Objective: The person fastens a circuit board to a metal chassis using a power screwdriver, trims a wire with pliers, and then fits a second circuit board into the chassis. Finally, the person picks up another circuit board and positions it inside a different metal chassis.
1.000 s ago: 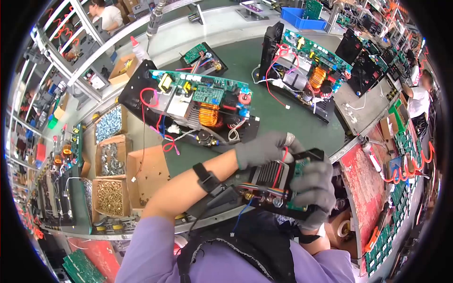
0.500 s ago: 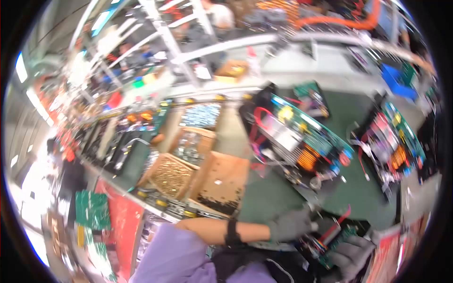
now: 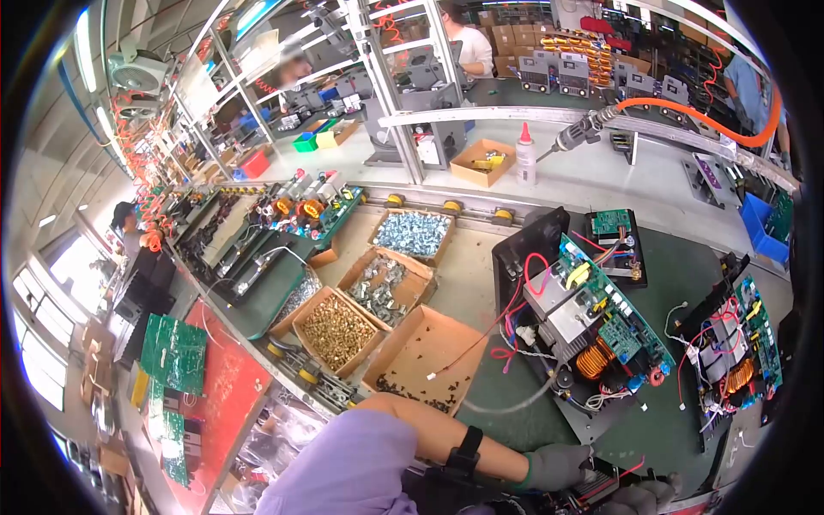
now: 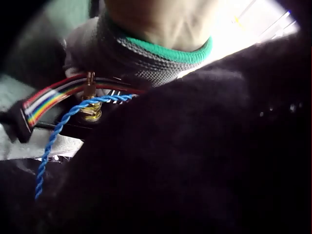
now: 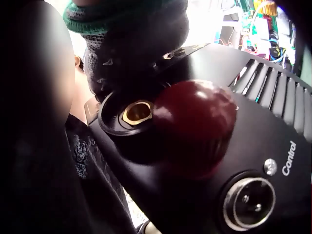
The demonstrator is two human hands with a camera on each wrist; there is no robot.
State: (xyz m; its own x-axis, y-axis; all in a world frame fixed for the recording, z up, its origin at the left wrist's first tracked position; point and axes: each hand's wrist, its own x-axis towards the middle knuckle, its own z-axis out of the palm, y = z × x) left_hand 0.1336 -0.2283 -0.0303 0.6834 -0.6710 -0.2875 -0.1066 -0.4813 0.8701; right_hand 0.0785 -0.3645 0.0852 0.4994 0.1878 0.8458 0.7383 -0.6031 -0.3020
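At the lower edge of the head view, a black panel unit lies between two grey-gloved hands. The left hand grips its near-left side with bent fingers, and the right hand curls round its right side, partly cut off by the frame. A rainbow ribbon cable, blue twisted wire and brass fitting show beside a green-cuffed glove in the left wrist view. The right wrist view shows the panel's face, with a red knob, round metal connector and the word Control. Most fingertips are hidden.
Boxes of brass parts, metal clips, blue-white parts and black screws stand left. A circuit-board assembly sits ahead, another to the right. A screwdriver hangs behind, near a bottle.
The head view has swung left, bringing the part boxes and left side of the line inward. Both hands and the held unit now appear lower in the picture, still together.
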